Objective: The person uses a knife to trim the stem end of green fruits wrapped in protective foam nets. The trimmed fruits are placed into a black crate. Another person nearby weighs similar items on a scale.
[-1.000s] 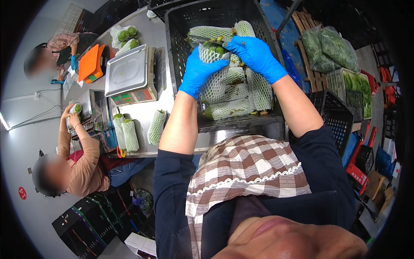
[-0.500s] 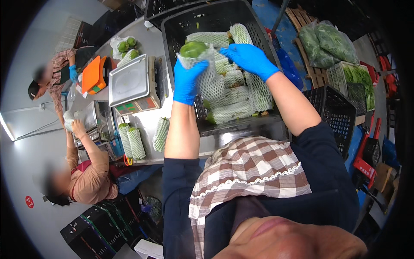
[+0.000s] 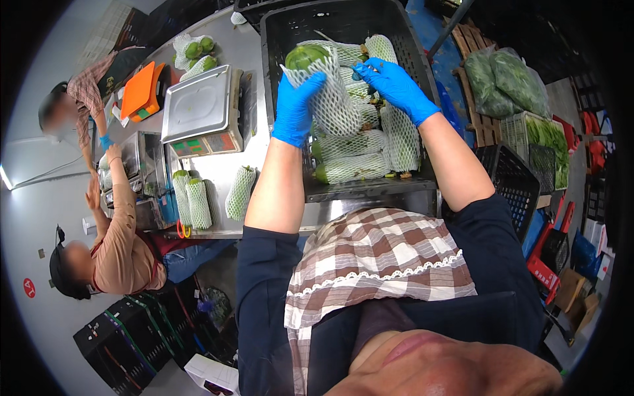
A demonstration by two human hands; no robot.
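Note:
My blue-gloved left hand grips a round-topped green gourd in a white foam net sleeve, held tilted over a black crate. Just right of its top, my blue-gloved right hand has its fingers closed; what they hold, if anything, is too small to make out. More sleeved green vegetables lie in the crate, some lengthwise along its right side, with brownish bits among them.
A metal table carries a scale, an orange scale and sleeved vegetables. Two co-workers reach toward each other at left. Right are empty crates, a pallet and bagged greens.
My left hand has raised and turned the gourd so its green top shows, and it now tilts rightward. My right fingers have shifted slightly. At left, the co-workers' arms have come together.

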